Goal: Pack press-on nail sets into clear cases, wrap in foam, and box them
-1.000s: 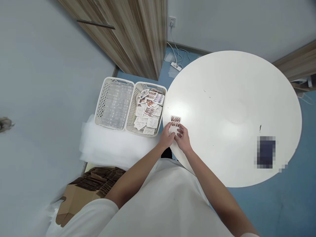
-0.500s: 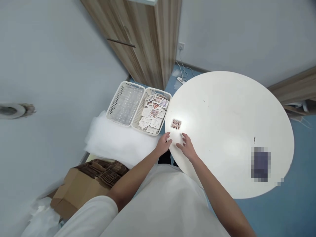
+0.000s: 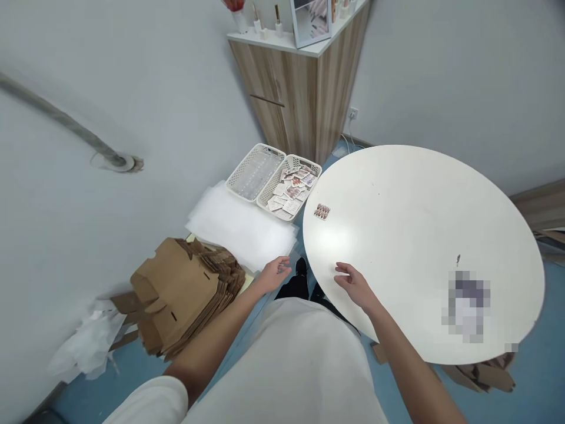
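Note:
My left hand is in the air between the stack of white foam sheets and the table, fingers apart, holding nothing. Over the near left edge of the round white table hovers my right hand, also empty with its fingers parted. A card of brown press-on nails lies flat on the table's left side, apart from both hands. Left of the table, a white basket holds many more nail cards, some face up and some showing printed white backs.
A second white basket contains clear plastic pieces. Folded brown cardboard boxes are stacked at lower left, near a white plastic bag. A wood-grain cabinet stands at the back. A blurred-out item lies on the table's right.
Both hands have drawn back from the nail card and moved apart, the left one off the table edge. The head view has shifted, showing the cabinet top and more floor.

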